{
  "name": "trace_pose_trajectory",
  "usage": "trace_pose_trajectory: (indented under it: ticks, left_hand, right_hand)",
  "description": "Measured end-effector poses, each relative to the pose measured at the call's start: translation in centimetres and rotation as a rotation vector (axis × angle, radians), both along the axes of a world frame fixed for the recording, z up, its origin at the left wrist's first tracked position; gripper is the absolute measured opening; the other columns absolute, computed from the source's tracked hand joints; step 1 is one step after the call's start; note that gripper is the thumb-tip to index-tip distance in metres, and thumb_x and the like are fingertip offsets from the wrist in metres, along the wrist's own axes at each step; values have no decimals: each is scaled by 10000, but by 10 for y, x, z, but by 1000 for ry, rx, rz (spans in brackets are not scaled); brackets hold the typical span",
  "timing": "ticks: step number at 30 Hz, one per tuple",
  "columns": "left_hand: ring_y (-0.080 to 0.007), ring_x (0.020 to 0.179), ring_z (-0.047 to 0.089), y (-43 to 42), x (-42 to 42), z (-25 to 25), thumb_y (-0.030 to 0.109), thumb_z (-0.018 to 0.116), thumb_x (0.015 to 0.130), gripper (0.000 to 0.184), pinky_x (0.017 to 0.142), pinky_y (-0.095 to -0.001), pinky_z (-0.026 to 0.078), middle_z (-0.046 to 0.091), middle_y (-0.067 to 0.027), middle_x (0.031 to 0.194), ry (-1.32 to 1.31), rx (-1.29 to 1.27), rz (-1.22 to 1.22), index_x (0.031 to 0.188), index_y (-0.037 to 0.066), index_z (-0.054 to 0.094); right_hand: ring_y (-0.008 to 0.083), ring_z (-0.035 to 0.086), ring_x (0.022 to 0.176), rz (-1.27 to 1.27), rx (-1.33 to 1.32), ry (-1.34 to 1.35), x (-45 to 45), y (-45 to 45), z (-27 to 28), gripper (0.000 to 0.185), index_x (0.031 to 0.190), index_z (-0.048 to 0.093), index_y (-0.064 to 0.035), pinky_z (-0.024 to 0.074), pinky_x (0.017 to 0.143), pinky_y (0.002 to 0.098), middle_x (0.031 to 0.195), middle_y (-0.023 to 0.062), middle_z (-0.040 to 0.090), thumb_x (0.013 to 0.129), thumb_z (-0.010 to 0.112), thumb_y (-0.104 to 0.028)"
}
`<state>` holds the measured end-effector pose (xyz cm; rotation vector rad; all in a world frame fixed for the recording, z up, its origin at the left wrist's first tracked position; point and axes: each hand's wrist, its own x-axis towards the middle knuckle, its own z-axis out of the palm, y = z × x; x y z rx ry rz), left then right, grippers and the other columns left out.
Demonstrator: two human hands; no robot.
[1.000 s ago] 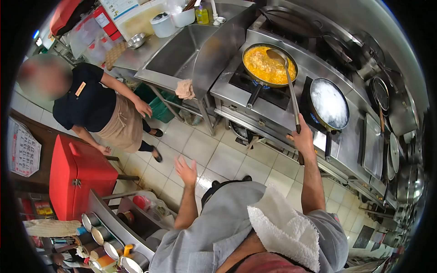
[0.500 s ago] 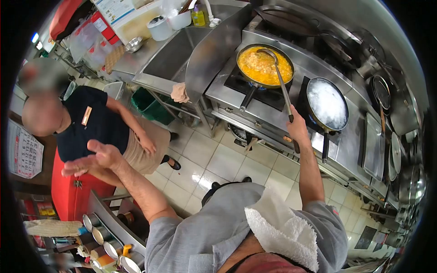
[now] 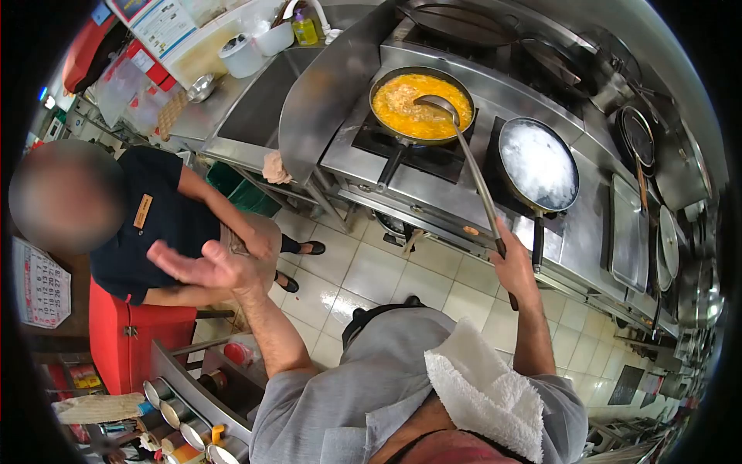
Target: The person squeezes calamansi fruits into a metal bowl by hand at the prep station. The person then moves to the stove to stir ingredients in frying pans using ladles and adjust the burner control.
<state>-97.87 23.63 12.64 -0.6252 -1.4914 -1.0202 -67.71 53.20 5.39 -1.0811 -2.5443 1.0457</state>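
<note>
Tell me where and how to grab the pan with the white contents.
Grip the handle near its free end, coming from the front of the stove: it is long, straight and points out from the pan toward that side. The right hand is closest but holds the ladle, so it would probably need freeing first.
</note>
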Motion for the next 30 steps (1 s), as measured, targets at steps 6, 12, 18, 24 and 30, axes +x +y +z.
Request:
trace_pose_trajectory:
  ticks: [6, 12, 18, 24, 30]
  left_hand:
    - [-321, 1234, 349, 38, 25, -98, 159, 570, 850, 562, 1029, -384, 265, 354, -212, 1334, -617, -260, -210, 1304, -49, 314]
    - [-350, 1191, 408, 8, 32, -317, 292, 608, 824, 574, 1001, -377, 322, 433, -240, 1270, -1424, -742, -405, 1250, -38, 411]
    - [-392, 964, 553, -126, 112, -492, 445, 479, 850, 486, 831, -429, 450, 602, -229, 985, -1762, -1378, -244, 920, -15, 619]
    - [-369, 959, 575, -147, 138, -472, 413, 559, 800, 507, 836, -398, 458, 608, -242, 995, -1756, -1184, -189, 1012, -46, 595]
    - [-333, 939, 601, -102, 120, -445, 328, 661, 740, 491, 821, -355, 465, 616, -255, 966, -1784, -705, -212, 1045, -48, 581]
  right_hand:
    - [385, 533, 886, 73, 164, -74, 7, 4, -7, 653, 1358, 313, -88, 436, 779, 424, 979, 222, 519, 752, 518, 43]
    - [419, 517, 972, 69, 54, -26, -3, 25, -5, 673, 1362, 298, -106, 418, 847, 435, 1080, 268, 501, 753, 550, 29]
    - [406, 491, 1014, 49, 133, 2, -31, 51, -7, 675, 1365, 288, -85, 398, 869, 435, 1060, 264, 510, 749, 530, 48]
    - [389, 574, 844, 87, 182, 121, -85, 81, -74, 670, 1363, 289, -90, 471, 732, 447, 1028, 247, 518, 740, 511, 16]
    - [348, 576, 612, 11, -179, 126, -72, 45, -12, 673, 1358, 303, -54, 494, 628, 408, 1036, 242, 525, 731, 537, 22]
